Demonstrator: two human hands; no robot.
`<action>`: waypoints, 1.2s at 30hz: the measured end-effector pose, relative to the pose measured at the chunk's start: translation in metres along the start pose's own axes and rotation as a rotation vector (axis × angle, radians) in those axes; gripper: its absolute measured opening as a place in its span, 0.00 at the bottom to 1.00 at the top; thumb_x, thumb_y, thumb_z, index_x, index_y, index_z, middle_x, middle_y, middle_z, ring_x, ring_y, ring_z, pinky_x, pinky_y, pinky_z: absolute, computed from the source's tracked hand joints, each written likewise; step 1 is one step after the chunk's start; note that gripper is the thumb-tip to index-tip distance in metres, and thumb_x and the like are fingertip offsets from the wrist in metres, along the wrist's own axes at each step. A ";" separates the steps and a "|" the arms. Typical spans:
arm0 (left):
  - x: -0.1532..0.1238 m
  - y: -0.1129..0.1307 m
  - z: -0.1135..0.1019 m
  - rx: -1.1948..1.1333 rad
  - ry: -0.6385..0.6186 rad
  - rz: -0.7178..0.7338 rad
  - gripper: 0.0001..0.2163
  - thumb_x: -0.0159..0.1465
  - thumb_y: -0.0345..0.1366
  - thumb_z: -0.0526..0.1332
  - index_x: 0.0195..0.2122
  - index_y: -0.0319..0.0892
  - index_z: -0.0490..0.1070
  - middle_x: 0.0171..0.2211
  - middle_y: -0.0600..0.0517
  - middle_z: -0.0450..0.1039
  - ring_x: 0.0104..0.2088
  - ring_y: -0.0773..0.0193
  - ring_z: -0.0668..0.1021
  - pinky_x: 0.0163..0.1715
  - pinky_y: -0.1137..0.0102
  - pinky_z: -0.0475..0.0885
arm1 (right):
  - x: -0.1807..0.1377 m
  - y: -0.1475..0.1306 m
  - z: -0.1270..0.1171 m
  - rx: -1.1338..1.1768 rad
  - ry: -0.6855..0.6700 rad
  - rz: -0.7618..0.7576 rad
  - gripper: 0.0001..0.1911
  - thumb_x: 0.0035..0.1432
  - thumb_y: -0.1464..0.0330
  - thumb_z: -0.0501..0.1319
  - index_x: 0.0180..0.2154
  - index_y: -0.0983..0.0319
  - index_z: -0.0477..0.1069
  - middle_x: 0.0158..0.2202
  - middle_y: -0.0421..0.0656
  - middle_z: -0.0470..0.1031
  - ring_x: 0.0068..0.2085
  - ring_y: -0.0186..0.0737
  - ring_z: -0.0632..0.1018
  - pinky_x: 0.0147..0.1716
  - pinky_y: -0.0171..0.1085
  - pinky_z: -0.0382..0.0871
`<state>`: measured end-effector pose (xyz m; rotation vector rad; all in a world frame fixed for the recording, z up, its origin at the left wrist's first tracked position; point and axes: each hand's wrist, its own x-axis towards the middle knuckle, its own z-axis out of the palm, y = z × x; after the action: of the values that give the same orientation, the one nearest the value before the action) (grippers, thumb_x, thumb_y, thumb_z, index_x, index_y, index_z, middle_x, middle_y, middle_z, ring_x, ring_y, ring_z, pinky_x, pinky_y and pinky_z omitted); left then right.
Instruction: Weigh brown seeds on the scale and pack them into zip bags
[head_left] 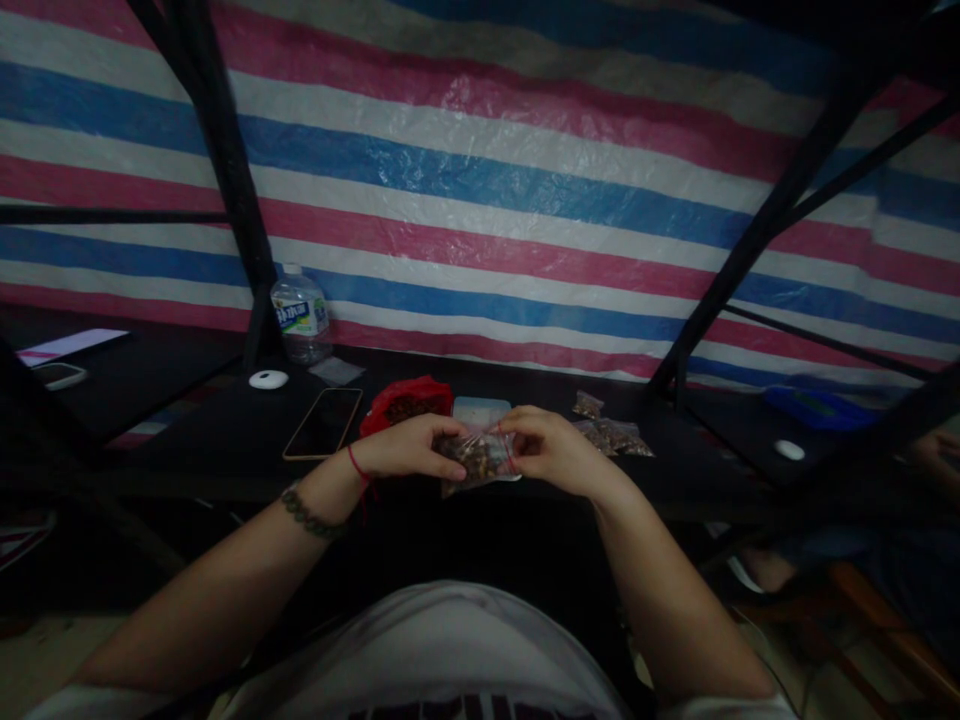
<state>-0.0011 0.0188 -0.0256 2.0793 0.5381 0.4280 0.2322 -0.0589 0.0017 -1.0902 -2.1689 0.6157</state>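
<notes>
Between my two hands is a small clear zip bag (474, 462) with brown bits inside, held at the front edge of the black table. My left hand (420, 448) grips its left side, thumb across the front. At the other end, where a red zip line shows, my right hand (546, 445) pinches the bag. Just behind them stands a pale, shallow plastic tray (480, 408), partly hidden by the hands and bag. A red plastic bag (409, 397), open at the top and holding dark brown pieces, sits behind my left hand.
Right of my hands lie several filled zip bags (615, 437) and a small one (588, 404). To the left are a phone (322, 424), a white oval object (268, 380) and a plastic bottle (301, 318). Black metal posts (232, 190) flank the table; another person's hand (941, 450) shows far right.
</notes>
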 end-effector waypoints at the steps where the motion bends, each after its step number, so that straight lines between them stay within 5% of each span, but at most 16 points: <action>1: 0.000 0.000 -0.001 -0.037 0.001 -0.012 0.18 0.50 0.42 0.69 0.41 0.39 0.73 0.36 0.51 0.75 0.36 0.63 0.75 0.37 0.71 0.70 | 0.000 0.001 0.000 0.012 0.011 -0.010 0.17 0.49 0.73 0.67 0.44 0.60 0.75 0.42 0.44 0.72 0.33 0.33 0.74 0.31 0.33 0.70; 4: -0.004 0.002 -0.008 -0.147 0.078 -0.067 0.20 0.49 0.40 0.69 0.42 0.39 0.72 0.37 0.50 0.75 0.37 0.62 0.76 0.37 0.69 0.72 | 0.001 0.003 -0.003 0.038 0.112 -0.054 0.14 0.53 0.70 0.65 0.44 0.59 0.74 0.46 0.45 0.71 0.33 0.33 0.74 0.32 0.34 0.70; 9: -0.014 -0.006 -0.037 -0.223 0.458 -0.091 0.23 0.48 0.41 0.70 0.44 0.39 0.70 0.39 0.49 0.75 0.38 0.60 0.77 0.39 0.65 0.74 | -0.001 0.005 -0.016 0.023 0.385 -0.066 0.07 0.56 0.68 0.62 0.38 0.60 0.75 0.43 0.45 0.72 0.36 0.36 0.74 0.31 0.34 0.68; 13: -0.020 -0.025 -0.061 -0.130 0.618 -0.150 0.23 0.49 0.44 0.68 0.43 0.38 0.69 0.38 0.48 0.76 0.36 0.60 0.77 0.37 0.66 0.74 | -0.001 0.007 -0.019 0.052 0.424 0.001 0.07 0.56 0.66 0.61 0.36 0.61 0.74 0.38 0.44 0.73 0.33 0.35 0.73 0.29 0.34 0.67; 21: -0.016 -0.050 -0.069 0.421 0.610 -0.287 0.23 0.50 0.45 0.65 0.46 0.41 0.71 0.40 0.48 0.77 0.37 0.59 0.78 0.37 0.68 0.72 | 0.003 0.012 -0.014 -0.029 0.375 -0.032 0.06 0.57 0.66 0.61 0.34 0.61 0.75 0.38 0.45 0.75 0.38 0.39 0.75 0.36 0.37 0.69; 27: -0.012 -0.035 -0.053 0.650 0.476 -0.287 0.23 0.55 0.44 0.62 0.52 0.45 0.69 0.41 0.50 0.77 0.39 0.58 0.79 0.39 0.70 0.70 | 0.004 0.014 -0.015 -0.051 0.381 -0.073 0.05 0.57 0.67 0.61 0.34 0.61 0.74 0.40 0.45 0.75 0.42 0.40 0.75 0.42 0.40 0.69; 36: -0.002 -0.041 -0.041 0.910 0.468 -0.363 0.20 0.57 0.40 0.59 0.51 0.43 0.69 0.40 0.46 0.78 0.38 0.54 0.79 0.38 0.69 0.70 | 0.004 0.014 -0.016 -0.047 0.367 -0.074 0.05 0.57 0.67 0.61 0.34 0.60 0.74 0.41 0.46 0.75 0.44 0.42 0.75 0.45 0.42 0.69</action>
<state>-0.0315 0.0660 -0.0396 2.6399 1.5934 0.5100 0.2491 -0.0461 0.0053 -1.0493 -1.9017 0.3032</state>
